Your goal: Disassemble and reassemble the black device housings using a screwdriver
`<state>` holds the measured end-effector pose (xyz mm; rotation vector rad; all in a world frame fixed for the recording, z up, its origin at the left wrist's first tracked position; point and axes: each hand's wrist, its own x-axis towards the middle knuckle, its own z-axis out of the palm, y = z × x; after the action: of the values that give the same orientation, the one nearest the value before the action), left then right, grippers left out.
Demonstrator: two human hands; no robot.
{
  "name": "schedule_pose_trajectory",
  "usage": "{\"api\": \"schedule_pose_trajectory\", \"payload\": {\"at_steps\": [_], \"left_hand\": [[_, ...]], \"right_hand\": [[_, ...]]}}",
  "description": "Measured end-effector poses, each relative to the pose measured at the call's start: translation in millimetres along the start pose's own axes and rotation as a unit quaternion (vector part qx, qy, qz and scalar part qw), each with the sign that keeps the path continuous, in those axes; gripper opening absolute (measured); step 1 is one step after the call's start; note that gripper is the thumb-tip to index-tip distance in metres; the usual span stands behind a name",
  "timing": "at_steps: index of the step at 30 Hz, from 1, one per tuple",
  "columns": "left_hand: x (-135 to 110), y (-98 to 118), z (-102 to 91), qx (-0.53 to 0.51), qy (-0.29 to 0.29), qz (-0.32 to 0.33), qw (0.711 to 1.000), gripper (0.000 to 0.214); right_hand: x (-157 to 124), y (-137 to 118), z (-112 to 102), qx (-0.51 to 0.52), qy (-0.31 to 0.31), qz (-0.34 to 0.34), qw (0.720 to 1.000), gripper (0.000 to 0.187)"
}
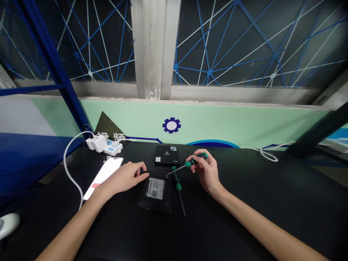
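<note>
My right hand (206, 169) pinches the green and black handle of a small screwdriver (190, 162), its thin shaft pointing left and down toward a flat black device (155, 193) with a white label. My left hand (125, 177) rests with curled fingers on that device's upper left corner. A second green-handled screwdriver (179, 192) lies on the black table just right of the device. Another black box (166, 156) sits behind them.
A lit phone (104, 175) lies left of my left hand. A white charger and power strip (104, 144) with a white cable (69, 170) sit at the back left. Another white cable (268, 155) lies at the back right. A green wall borders the table (272, 203).
</note>
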<state>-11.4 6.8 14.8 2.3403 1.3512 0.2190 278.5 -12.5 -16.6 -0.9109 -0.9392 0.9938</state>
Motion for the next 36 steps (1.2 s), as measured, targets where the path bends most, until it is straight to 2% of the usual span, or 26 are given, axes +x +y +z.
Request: {"api": "schedule_pose_trajectory", "payload": {"at_steps": [7,21,24,30,36], "left_hand": [[0.2,0.0,0.1,0.006,-0.003,0.001,1.0,0.038],[-0.3,0.4,-0.4,0.005,-0.006,0.002,1.0,0.036],[-0.4,0.0,-0.4,0.008,-0.008,0.003,1.0,0.036],[-0.6,-1.5,0.3,0.014,-0.004,0.0,1.0,0.035],[-0.9,-0.2,0.2,0.009,-0.015,-0.002,1.0,0.039]], "right_hand": [[-1.3,1.3,-2.2,-0.001,-0.016,-0.01,1.0,0.023],[-6.2,0.4,-3.0,0.031,-0.089,-0.027,0.995,0.012],[-4.7,3.1,-4.6,0.016,-0.079,-0.031,0.996,0.013],[1.3,7.4,-6.1,-0.024,-0.017,-0.051,0.998,0.017],[0.6,7.1,-4.0,-0.015,-0.014,-0.051,0.999,0.018]]}}
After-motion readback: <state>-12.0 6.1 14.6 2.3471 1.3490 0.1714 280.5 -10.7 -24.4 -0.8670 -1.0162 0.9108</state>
